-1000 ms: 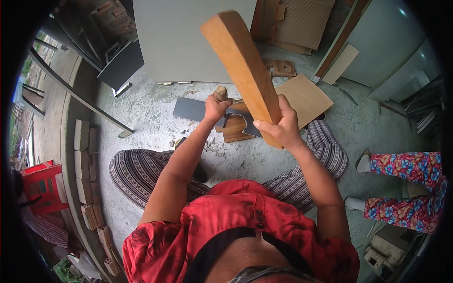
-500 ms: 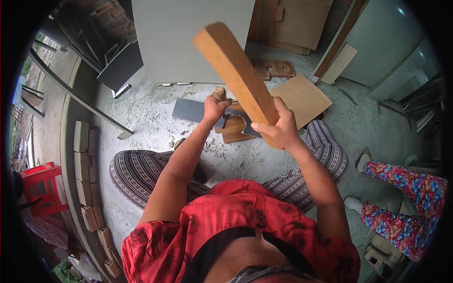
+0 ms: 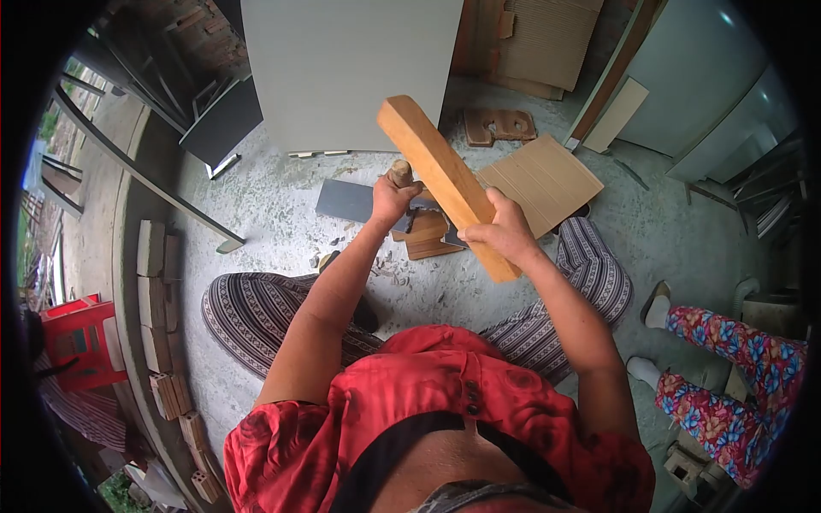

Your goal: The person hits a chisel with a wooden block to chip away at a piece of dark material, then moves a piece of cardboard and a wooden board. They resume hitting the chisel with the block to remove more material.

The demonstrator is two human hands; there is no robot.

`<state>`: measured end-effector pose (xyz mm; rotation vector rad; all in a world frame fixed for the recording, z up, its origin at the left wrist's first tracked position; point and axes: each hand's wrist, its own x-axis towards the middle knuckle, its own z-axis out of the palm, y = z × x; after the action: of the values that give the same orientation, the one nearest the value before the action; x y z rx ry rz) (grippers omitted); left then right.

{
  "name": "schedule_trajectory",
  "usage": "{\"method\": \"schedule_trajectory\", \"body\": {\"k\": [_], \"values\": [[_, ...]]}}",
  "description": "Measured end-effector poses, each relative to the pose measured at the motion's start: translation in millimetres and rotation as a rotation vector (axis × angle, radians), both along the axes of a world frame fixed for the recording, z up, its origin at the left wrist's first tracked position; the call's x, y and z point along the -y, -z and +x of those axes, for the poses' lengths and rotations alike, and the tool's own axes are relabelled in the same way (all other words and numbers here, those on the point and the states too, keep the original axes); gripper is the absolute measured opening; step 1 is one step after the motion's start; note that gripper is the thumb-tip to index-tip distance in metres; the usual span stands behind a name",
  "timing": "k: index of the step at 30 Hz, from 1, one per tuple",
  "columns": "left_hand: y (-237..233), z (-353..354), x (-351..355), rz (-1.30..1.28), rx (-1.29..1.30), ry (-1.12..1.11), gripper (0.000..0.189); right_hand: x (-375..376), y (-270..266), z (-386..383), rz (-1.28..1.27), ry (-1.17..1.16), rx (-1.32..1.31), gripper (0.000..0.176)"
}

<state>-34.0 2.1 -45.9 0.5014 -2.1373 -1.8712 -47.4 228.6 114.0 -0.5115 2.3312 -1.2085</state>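
Observation:
My left hand [image 3: 393, 202] is closed round the wooden handle of a chisel [image 3: 399, 173], held upright; its lower end is largely hidden. My right hand [image 3: 506, 231] grips a long, thick wooden block [image 3: 436, 162] near its lower end, and the block slants up and left, its far end raised. Below both hands lies a brown wooden board [image 3: 432, 245] with a cut-out edge, partly covered by the block and my left hand. A flat dark grey board [image 3: 345, 198] is beside it on the left.
Flat cardboard [image 3: 547, 184] lies to the right, and a brown piece with cut-outs [image 3: 499, 126] farther back. Chips litter the concrete floor [image 3: 410, 295]. A large pale panel [image 3: 351, 77] stands ahead. Another person's flowered trouser legs [image 3: 718, 342] are at right; bricks [image 3: 152, 291] line the left.
The wooden block has come down in my right hand, its far end lower and nearer the chisel. My left hand stays in almost the same place.

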Motion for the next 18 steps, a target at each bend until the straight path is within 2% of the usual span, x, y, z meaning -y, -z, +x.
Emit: {"method": "schedule_trajectory", "body": {"k": [3,5,7,9,11,13,15,16,17,18], "values": [[1,1,2,-0.037,0.067,-0.012,0.029,1,-8,2,-0.062,0.007,0.03,0.048],[-19,7,1,-0.077,0.157,-0.001,0.028,2,-12,3,-0.069,-0.015,0.027,0.046],[-15,7,2,-0.072,0.152,0.029,0.028,3,-18,8,-0.149,0.022,-0.095,0.046],[-15,7,1,-0.07,0.179,0.011,0.029,5,-35,13,-0.225,-0.009,-0.084,0.045],[-18,8,-1,-0.056,0.182,0.035,0.03,9,-48,18,-0.462,0.027,-0.185,0.045],[-19,8,-3,-0.065,0.179,0.03,0.028,5,-41,17,-0.413,0.005,-0.254,0.046],[-20,8,-7,-0.004,0.057,0.011,0.026,-1,-23,11,0.192,-0.097,-0.313,0.048],[-19,8,-9,-0.001,0.058,0.022,0.026,1,-15,7,0.384,-0.144,-0.272,0.048],[-18,8,-8,-0.007,0.026,0.008,0.025,0,-11,6,0.388,-0.132,-0.268,0.048],[-16,8,-5,-0.012,-0.005,-0.003,0.023,0,-9,6,0.272,-0.089,-0.166,0.047]]}}
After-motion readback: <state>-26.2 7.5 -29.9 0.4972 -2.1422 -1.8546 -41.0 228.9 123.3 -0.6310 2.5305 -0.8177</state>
